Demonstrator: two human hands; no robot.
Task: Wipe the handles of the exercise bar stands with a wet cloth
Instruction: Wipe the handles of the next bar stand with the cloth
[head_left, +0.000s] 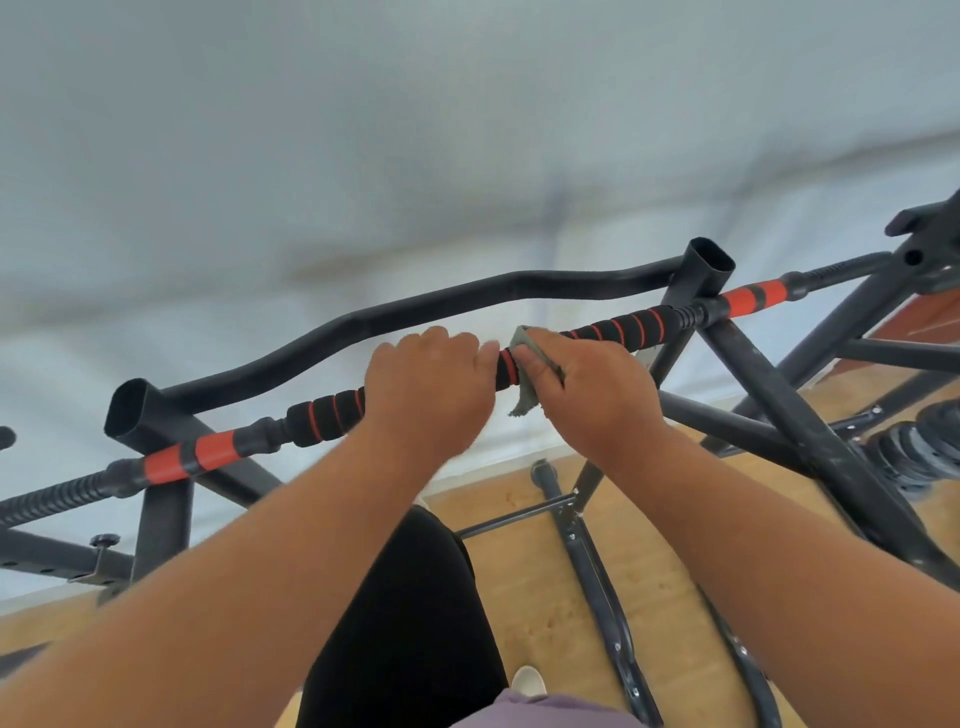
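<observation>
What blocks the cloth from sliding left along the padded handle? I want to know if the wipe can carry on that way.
The left hand does: it grips the padded handle right beside the cloth, which the right hand presses round the bar. Only a thin strip of foam shows between them. Rightward, the foam looks free up to the upright post.

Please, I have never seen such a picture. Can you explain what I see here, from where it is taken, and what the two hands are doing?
There is one picture, taken by a camera on a person's head, looking forward and down along both arms. There is no machine. In front stands a black metal exercise stand on a wooden floor. Across it runs a padded bar, black with red stripes. The left hand grips this bar. The right hand presses a small grey-green cloth around the bar, beside the left hand, to wipe it. Weight plates lie at the right.
</observation>
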